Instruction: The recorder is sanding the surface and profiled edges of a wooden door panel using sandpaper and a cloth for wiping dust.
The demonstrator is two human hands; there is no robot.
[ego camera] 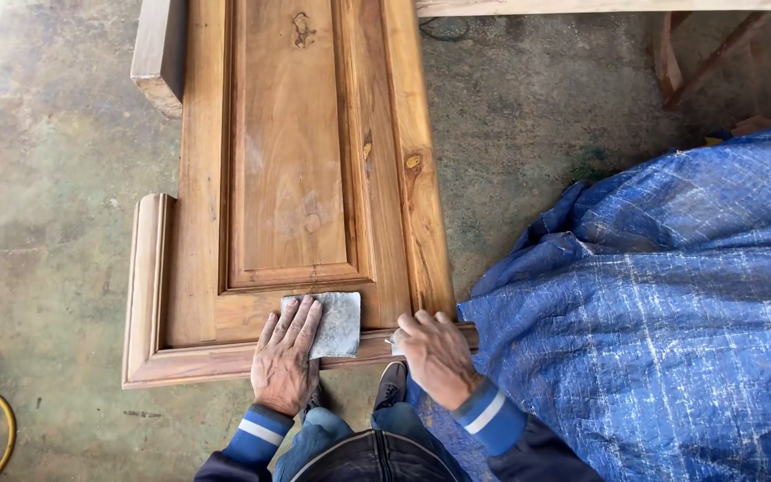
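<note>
The left hand [285,357] lay flat, fingers spread, pressing a grey sheet of sandpaper [336,323] onto the bottom rail of the wooden door [292,178]. The right hand [435,353] curled around the door's corner. The paper looked thin and floppy, best pinned under the palm.

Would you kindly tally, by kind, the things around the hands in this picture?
Wooden panelled door: 1
Loose wooden plank: 1
Grey sanding sheet, under the left hand: 1
Blue tarpaulin, beside the right hand: 1
Yellow hose: 1
Total: 5
</note>
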